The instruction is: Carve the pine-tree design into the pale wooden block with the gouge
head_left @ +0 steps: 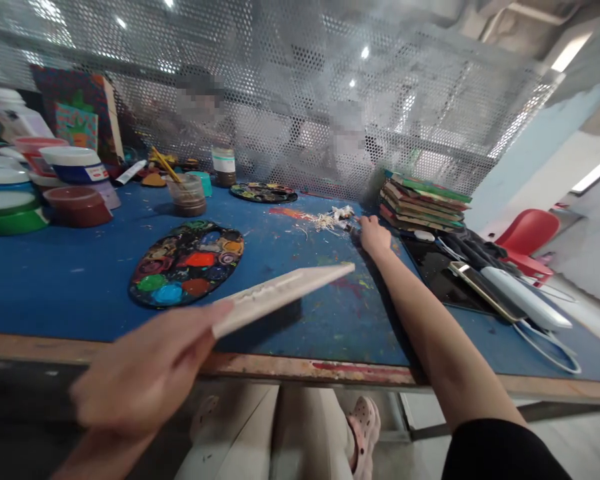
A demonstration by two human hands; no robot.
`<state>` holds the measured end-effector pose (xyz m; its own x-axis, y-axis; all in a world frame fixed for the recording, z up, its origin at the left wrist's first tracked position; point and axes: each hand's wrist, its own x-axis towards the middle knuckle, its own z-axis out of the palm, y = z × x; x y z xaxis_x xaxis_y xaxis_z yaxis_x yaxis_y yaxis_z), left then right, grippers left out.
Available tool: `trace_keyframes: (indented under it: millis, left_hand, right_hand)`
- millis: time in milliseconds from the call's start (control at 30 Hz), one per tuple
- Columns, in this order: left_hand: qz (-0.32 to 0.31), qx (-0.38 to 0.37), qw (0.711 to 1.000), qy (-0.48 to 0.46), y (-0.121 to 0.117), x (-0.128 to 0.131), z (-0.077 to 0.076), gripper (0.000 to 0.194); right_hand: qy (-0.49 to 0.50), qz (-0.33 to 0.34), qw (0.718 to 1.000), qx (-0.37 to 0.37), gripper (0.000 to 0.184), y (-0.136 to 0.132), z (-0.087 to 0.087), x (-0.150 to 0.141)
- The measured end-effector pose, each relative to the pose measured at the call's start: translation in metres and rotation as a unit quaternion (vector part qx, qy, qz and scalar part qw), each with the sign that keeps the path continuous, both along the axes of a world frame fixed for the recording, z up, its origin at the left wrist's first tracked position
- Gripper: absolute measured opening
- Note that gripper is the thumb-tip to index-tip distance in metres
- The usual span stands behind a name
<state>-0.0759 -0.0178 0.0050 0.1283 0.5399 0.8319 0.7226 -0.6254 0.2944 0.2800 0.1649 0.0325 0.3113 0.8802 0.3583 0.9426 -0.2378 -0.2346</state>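
Note:
My left hand, smeared by motion, is closed on the near end of a thin pale board. The board is tilted, seen nearly edge-on above the front of the blue table. My right hand is stretched to the far part of the table with its fingers bent together. What they hold, if anything, is hidden. Just left of those fingers lie pale curled shavings and a crumpled white scrap. A black palette with wet paint lies left of the board.
Paint tubs crowd the left side. A cup with brushes, a jar and a second palette stand further back. On the right are stacked boards, a phone and a white cable. A perforated metal screen closes the back.

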Motion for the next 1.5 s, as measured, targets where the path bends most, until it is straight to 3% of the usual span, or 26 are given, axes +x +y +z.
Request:
trace_keyframes:
  millis: [67,167,233,333,400,500,600,667,733,867,967,1067,1133,1300,1400,1500]
  left_hand:
    - [0.069,-0.024,0.991,-0.116,0.024,0.018,0.021,0.023]
    - [0.028,-0.174,0.972,-0.152,0.062,0.040,0.043,0.031]
    - [0.005,-0.267,0.954,-0.136,0.077,0.045,0.047,0.044]
    - [0.010,-0.352,0.933,-0.072,0.077,0.040,0.045,0.074]
    - [0.041,-0.346,0.937,-0.015,0.066,0.034,0.044,0.067]
    - [0.053,-0.272,0.958,0.078,0.048,0.035,0.041,0.049]
    - [-0.064,-0.227,0.950,0.203,0.037,0.053,0.030,0.060]
    - [-0.156,-0.219,0.919,0.288,0.033,0.066,0.018,0.073]
    - [-0.194,-0.211,0.896,0.340,0.031,0.073,0.006,0.073]
    - [-0.201,-0.171,0.889,0.374,0.026,0.067,-0.003,0.068]
    - [-0.209,-0.131,0.895,0.371,0.023,0.059,-0.004,0.058]
    - [-0.214,-0.101,0.903,0.360,0.023,0.056,-0.004,0.047]
    - [-0.217,-0.082,0.903,0.361,0.025,0.057,-0.002,0.045]
    - [-0.226,-0.018,0.883,0.412,0.031,0.063,0.014,0.051]
    - [-0.250,-0.077,0.865,0.428,0.040,0.071,0.026,0.045]
    - [-0.265,-0.145,0.854,0.424,0.052,0.078,0.031,0.063]
  right_hand:
    - [0.012,-0.053,0.998,0.014,0.035,-0.003,-0.008,0.028]
    - [0.033,-0.097,0.994,0.036,0.037,-0.009,-0.012,0.058]
    - [0.050,-0.097,0.993,0.036,0.035,-0.011,-0.013,0.071]
    - [0.081,-0.089,0.992,0.036,0.034,-0.011,-0.017,0.082]
    - [0.104,-0.082,0.990,0.041,0.034,-0.009,-0.020,0.084]
    - [0.146,-0.060,0.986,0.053,0.034,-0.007,-0.022,0.081]
    - [0.209,-0.032,0.975,0.073,0.033,-0.010,-0.016,0.070]
    - [0.265,-0.007,0.960,0.091,0.032,-0.013,-0.004,0.058]
    - [0.332,0.025,0.937,0.106,0.030,-0.015,0.017,0.043]
    - [0.466,0.120,0.871,0.100,0.021,-0.036,0.064,0.007]
    - [0.526,0.206,0.822,0.070,0.021,-0.073,0.077,-0.017]
    - [0.541,0.267,0.797,0.005,0.030,-0.107,0.064,-0.025]
    - [0.534,0.275,0.799,-0.021,0.034,-0.116,0.048,-0.019]
    - [0.491,0.255,0.832,-0.052,0.036,-0.093,0.002,0.015]
    - [0.486,0.242,0.838,-0.051,0.039,-0.078,-0.021,0.027]
    - [0.502,0.231,0.833,-0.033,0.043,-0.075,-0.032,0.029]
